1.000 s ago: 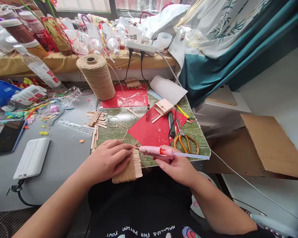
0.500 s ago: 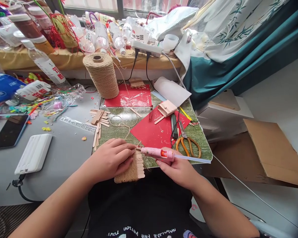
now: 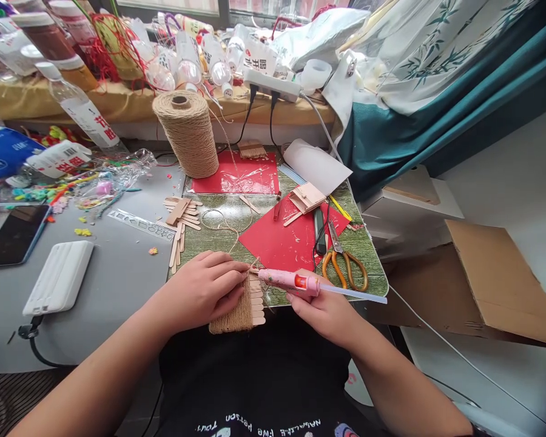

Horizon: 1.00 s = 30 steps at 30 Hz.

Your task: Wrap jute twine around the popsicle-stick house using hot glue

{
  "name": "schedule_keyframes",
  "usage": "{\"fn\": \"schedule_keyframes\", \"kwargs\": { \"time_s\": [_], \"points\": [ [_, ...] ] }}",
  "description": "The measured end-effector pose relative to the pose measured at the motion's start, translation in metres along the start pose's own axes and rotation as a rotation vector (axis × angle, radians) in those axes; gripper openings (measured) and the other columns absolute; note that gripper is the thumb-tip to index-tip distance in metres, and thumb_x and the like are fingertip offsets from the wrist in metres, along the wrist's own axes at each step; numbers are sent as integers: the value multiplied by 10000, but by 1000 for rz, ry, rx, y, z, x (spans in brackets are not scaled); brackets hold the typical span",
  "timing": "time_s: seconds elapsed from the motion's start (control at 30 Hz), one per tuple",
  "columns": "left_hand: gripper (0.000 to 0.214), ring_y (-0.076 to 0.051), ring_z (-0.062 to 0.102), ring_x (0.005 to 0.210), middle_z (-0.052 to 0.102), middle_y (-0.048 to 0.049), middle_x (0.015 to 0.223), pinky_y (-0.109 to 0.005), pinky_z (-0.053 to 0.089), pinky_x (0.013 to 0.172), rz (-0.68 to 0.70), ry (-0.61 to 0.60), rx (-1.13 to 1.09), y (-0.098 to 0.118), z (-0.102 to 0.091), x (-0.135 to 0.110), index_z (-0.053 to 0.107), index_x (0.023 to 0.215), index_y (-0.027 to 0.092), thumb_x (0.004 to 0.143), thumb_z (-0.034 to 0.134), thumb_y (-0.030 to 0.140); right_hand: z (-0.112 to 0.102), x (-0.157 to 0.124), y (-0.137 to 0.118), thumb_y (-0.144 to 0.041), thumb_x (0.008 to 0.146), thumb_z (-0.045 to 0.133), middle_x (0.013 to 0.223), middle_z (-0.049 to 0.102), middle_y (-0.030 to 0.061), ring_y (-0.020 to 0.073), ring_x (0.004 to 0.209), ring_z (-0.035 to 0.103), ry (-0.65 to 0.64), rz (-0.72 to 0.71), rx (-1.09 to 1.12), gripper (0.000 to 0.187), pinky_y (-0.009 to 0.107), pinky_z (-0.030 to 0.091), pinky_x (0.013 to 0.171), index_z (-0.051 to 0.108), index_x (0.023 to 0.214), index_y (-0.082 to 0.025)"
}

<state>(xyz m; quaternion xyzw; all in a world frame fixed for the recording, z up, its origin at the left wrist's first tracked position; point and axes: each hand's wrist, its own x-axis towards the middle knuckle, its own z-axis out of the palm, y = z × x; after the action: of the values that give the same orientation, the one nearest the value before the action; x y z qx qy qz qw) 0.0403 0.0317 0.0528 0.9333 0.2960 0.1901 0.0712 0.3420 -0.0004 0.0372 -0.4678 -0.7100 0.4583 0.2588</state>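
My right hand [image 3: 325, 309] is wrapped round a pink glue gun [image 3: 279, 280], from whose back end a long clear glue stick [image 3: 355, 294] sticks out. The gun's nozzle meets the upper edge of a panel of craft sticks [image 3: 257, 302], most of it wound with jute twine [image 3: 233, 320]. Across that panel lies my left hand [image 3: 212, 285], gripping it, with its fingertips close to the nozzle. A loose strand of twine [image 3: 233, 243] runs from there back over the table. The tall twine spool [image 3: 186, 136] stands upright behind.
Orange-handled scissors [image 3: 344, 267], a box cutter [image 3: 319, 232] and a small stick box [image 3: 306, 198] lie on or by red sheets [image 3: 273, 240]. Loose craft sticks [image 3: 182, 215] are left of centre. A power bank [image 3: 59, 278] and phone [image 3: 16, 235] lie farther left. A power strip [image 3: 273, 84] sits on the ledge.
The camera view has shifted slightly. Both hands, the glue gun and the twine-wound panel keep nearly the same places.
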Motion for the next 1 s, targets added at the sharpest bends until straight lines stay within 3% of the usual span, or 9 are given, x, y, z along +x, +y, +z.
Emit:
{"fn": "schedule_keyframes", "kwargs": {
  "time_s": [0.4,0.6,0.8,1.0],
  "points": [
    [155,-241,670,1067,759,-50,1278,-420,556,929,-7,-1,-1,0,0,1,646,1148,211,994,627,208,2,5,-3,-307,1022,586,1121,753,58,277,1144,700,-44,-55,64,376,447,555,1078,721,1373,-290],
    [147,-237,671,1064,757,-52,1274,-418,557,924,-6,-9,-2,1,-1,1,647,1140,214,995,624,211,2,0,1,-273,1001,609,924,680,36,238,911,661,-2,-7,-8,208,388,573,899,761,1142,-256],
    [144,-232,670,1063,760,-50,1265,-421,557,933,6,4,5,1,0,0,641,1135,213,992,627,210,1,-3,-3,-193,973,587,835,575,-3,173,755,553,2,2,-83,122,314,505,749,703,951,-223],
    [145,-231,672,1068,761,-44,1274,-416,555,927,-7,-10,13,0,0,0,641,1142,216,998,624,219,-4,-1,-15,-195,986,568,965,688,31,219,922,654,-68,-3,-71,345,372,568,906,744,1267,-292]
  ]
}}
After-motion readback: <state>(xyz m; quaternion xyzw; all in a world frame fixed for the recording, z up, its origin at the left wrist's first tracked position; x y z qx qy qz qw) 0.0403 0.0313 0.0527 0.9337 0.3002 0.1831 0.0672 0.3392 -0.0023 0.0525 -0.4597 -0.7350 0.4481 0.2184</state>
